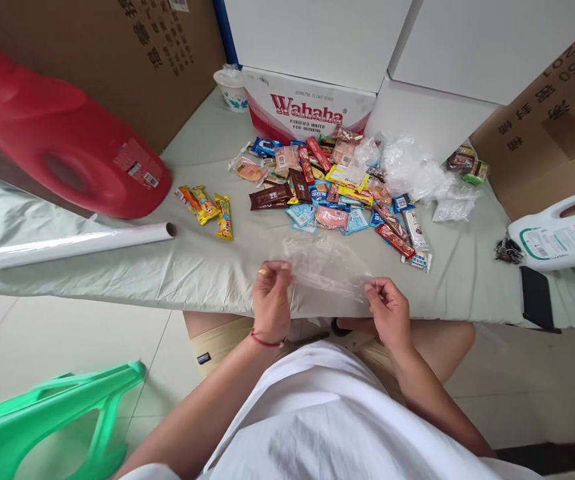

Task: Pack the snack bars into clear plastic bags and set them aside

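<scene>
A clear plastic bag (325,263) is stretched between my two hands at the table's front edge. My left hand (272,293) pinches its left corner, thumb and fingers closed. On the opposite corner, my right hand (388,308) is closed in a similar pinch. The bag looks flat, with nothing visible inside. Just beyond it lies a heap of wrapped snacks (317,180) in red, blue, yellow and brown packets. Several yellow-orange snack packets (224,217) sit apart to the left. Crumpled clear plastic bags (412,167) are piled at the heap's right side.
A red jug (67,133) and a white roll (72,245) lie at left. Behind the snacks stand a Wahaha carton (312,110) and a paper cup (231,88). To the right are a white detergent bottle (562,230), keys (508,251) and a black phone (536,297). A green stool (57,413) stands below left.
</scene>
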{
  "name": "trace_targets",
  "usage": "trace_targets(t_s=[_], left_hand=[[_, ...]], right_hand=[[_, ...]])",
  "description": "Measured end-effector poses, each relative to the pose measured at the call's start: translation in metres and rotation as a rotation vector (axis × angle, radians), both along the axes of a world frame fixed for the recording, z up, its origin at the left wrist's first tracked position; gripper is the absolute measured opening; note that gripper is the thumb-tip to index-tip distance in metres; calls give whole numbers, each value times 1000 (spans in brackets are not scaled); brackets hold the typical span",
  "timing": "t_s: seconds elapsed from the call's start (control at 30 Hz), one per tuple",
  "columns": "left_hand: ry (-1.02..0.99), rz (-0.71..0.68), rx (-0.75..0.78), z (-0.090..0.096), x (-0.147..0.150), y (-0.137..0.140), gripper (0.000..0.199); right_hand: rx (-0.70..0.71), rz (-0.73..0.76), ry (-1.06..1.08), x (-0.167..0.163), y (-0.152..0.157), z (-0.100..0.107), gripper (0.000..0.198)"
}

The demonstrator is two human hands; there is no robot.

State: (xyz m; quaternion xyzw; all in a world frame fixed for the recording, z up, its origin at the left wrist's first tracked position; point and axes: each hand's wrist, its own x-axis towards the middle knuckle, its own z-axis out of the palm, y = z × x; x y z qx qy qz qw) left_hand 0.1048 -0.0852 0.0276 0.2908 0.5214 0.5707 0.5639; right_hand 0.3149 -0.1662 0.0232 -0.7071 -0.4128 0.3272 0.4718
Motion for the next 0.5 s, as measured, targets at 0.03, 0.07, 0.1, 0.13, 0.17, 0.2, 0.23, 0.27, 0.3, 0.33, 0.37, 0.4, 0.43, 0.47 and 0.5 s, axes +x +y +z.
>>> trace_targets(t_s=[0.03,0.07,0.1,0.13,0.17,0.2,0.23,0.27,0.3,0.33,0.37,0.4,0.43,0.47,0.5], left_hand=[[-56,27,-34,-2,-9,-5,33],[-97,43,-65,-3,-18,-11,36],[-123,50,-89,-5,-26,-17,37],[-135,41,-107,-7,-32,-23,38],[-138,28,-114,-8,-36,-28,37],[-137,12,-112,-9,-38,-32,36],[-134,-4,-105,-9,-38,-36,36],[-130,-23,-95,-9,-36,-38,35],[-128,-44,-83,-7,-33,-39,34],[-128,-67,-67,-5,-30,-40,33],[-127,-89,-47,-3,-26,-40,31],[-120,-108,-26,-1,-24,-40,30],[-109,-124,-10,1,-23,-41,28],[-98,-129,-5,1,-23,-41,27],[-92,-121,-14,0,-26,-42,26]], right_hand=[[-51,38,32,5,-6,-4,35],[-105,97,60,10,-11,-6,37],[-153,162,83,15,-15,-6,39],[-186,220,98,20,-17,-5,42],[-197,259,100,24,-17,-1,46],[-184,276,83,27,-15,4,52],[-152,282,47,28,-10,10,61],[-116,294,-1,27,-3,16,70],[-85,321,-55,24,5,22,80],[-59,359,-107,19,14,27,89],[-39,400,-149,12,24,31,90],[-23,430,-172,5,33,33,82],[-10,440,-171,-3,43,33,65],[1,422,-148,-9,51,32,46],[9,381,-100,-15,58,30,31]])
